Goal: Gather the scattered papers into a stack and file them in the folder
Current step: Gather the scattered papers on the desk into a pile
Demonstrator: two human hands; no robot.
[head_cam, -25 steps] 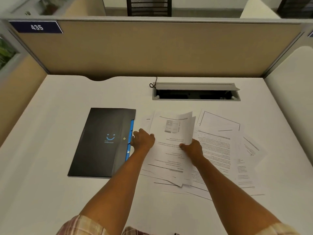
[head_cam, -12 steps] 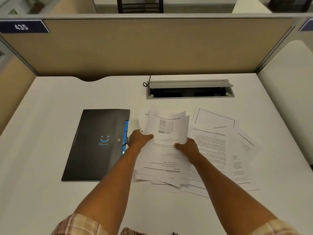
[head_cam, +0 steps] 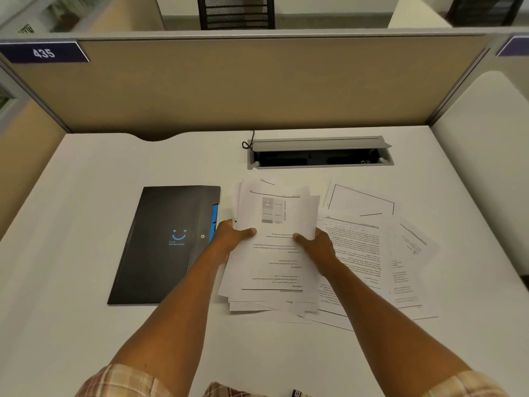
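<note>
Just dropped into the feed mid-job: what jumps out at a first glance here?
Both hands, left hand and right hand, grip a loose bundle of printed papers at the centre of the white desk. Left of it lies a closed black folder with a blue smiley logo. More sheets lie fanned out to the right, not yet gathered.

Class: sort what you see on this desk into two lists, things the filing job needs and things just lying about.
Needed: held stack; loose papers; folder, closed; left hand; right hand.

Lying about: cable box; cord; 435 sign; chair.
</note>
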